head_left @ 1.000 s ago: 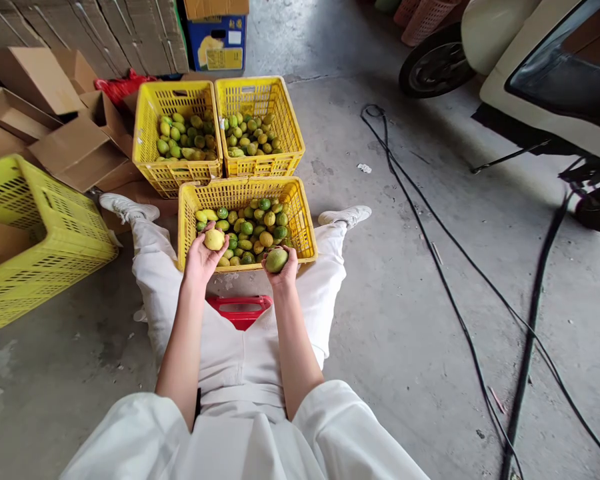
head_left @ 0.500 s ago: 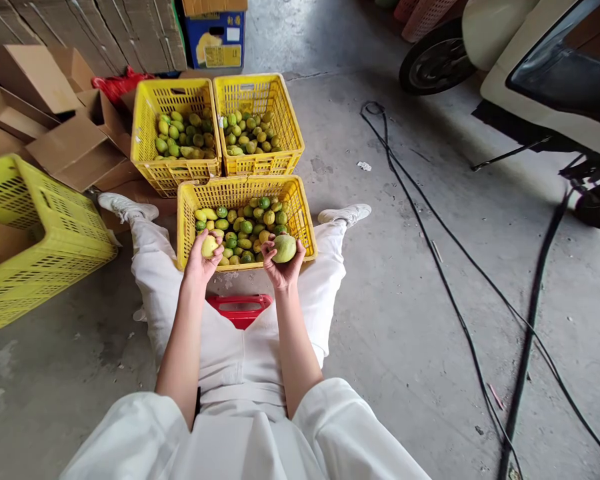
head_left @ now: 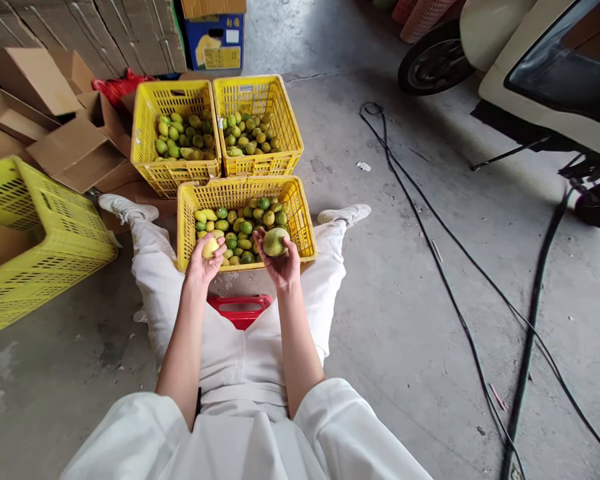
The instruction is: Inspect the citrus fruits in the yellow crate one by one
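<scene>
I sit on a red stool (head_left: 239, 311) with a yellow crate (head_left: 186, 227) of green and yellow lemons between my legs. My left hand (head_left: 203, 263) is closed around a yellow lemon (head_left: 210, 248) at the crate's near left rim. My right hand (head_left: 281, 261) cups a larger green-yellow lemon (head_left: 274, 242) in its palm over the crate's near edge. Two more yellow crates, the left one (head_left: 145, 143) and the right one (head_left: 285, 130), stand side by side behind it, each holding several lemons.
A tilted yellow crate (head_left: 40, 247) lies at my left among open cardboard boxes (head_left: 75, 150). A blue carton (head_left: 215, 41) stands at the back. Black cables (head_left: 430, 240) run across the concrete floor on the right, beside a parked scooter (head_left: 525, 67).
My right hand has turned the green-yellow lemon and lifted it slightly over the crate. My left hand has drawn its yellow lemon a little lower and closer to the rim.
</scene>
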A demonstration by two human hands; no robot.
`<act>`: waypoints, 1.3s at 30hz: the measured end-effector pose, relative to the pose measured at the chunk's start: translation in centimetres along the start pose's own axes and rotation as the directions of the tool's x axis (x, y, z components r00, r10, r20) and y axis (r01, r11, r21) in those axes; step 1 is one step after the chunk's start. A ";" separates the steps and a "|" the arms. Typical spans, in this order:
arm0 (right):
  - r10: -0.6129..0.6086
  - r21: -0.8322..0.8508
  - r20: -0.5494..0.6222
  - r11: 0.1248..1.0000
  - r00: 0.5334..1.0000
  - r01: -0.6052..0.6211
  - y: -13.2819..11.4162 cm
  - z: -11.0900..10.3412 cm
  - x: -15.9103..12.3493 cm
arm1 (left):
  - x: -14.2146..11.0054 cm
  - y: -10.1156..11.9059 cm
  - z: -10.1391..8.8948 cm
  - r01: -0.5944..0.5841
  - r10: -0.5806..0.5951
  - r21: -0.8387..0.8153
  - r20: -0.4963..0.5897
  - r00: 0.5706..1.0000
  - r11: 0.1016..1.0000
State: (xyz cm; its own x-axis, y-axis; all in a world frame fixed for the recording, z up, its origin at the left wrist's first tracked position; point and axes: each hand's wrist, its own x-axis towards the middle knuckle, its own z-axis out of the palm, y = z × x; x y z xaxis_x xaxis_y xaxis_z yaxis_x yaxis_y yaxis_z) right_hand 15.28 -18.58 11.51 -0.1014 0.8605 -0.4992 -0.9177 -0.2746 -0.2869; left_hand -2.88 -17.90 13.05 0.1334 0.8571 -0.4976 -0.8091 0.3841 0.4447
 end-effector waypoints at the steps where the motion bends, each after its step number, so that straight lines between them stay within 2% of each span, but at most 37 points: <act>1: -0.002 0.006 0.013 1.000 1.000 0.002 0.0 0.1 -0.2 | -0.1 0.1 0.1 0.010 -0.010 0.011 0.014 1.000 1.000; 4: -0.018 0.019 0.068 1.000 0.998 0.017 -0.1 0.4 -0.5 | -0.2 0.1 0.3 -0.006 0.008 0.091 -0.022 1.000 0.996; 7: -0.030 -0.079 0.126 0.996 0.992 0.040 -0.3 0.8 -0.7 | -0.1 0.0 0.4 0.015 -0.002 0.200 -0.066 0.998 0.980; 9: -0.031 -0.147 0.119 0.988 0.992 0.049 -0.4 1.1 -0.7 | -0.1 0.0 0.5 0.036 -0.018 0.225 -0.079 0.997 0.974; 16: -0.072 -0.107 0.033 0.991 0.997 0.075 -0.7 1.4 -0.5 | 0.1 0.0 0.4 -0.004 0.020 0.124 -0.131 0.991 0.992; 22: -0.117 -0.071 0.132 0.989 0.984 0.127 -0.7 1.3 -0.9 | 0.7 -0.9 -0.2 -0.070 0.077 0.093 -0.070 0.995 0.993; 28: -0.096 -0.083 0.102 0.991 0.990 0.104 0.1 0.9 -0.5 | 1.0 -1.4 -0.4 -0.053 0.054 0.022 -0.079 0.995 0.998; 30: -0.075 -0.072 0.110 0.994 0.991 0.084 0.2 0.6 -0.1 | 1.0 -1.4 -0.3 -0.049 0.049 0.002 -0.118 0.992 0.999; 33: -0.039 -0.019 0.058 0.999 0.998 0.040 0.1 -0.1 0.5 | 1.0 -1.0 -0.2 -0.044 0.041 -0.008 -0.223 0.974 0.999; 37: -0.065 0.039 -0.026 0.997 0.998 0.066 -0.4 -0.6 0.7 | 0.6 -0.4 0.0 -0.033 0.021 -0.063 -0.194 0.981 0.997; 39: -0.106 0.041 -0.004 0.994 0.994 0.106 -0.8 -0.5 0.5 | 0.5 -0.1 0.2 -0.067 0.049 -0.087 -0.195 0.980 0.994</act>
State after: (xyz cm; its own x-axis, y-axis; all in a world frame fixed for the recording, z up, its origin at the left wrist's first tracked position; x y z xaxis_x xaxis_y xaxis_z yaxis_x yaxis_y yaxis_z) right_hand 16.14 -18.19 11.05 -0.0020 0.8829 -0.4696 -0.9383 -0.1640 -0.3045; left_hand -2.59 -17.48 12.91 -0.0206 0.7913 -0.6111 -0.8629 0.2947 0.4106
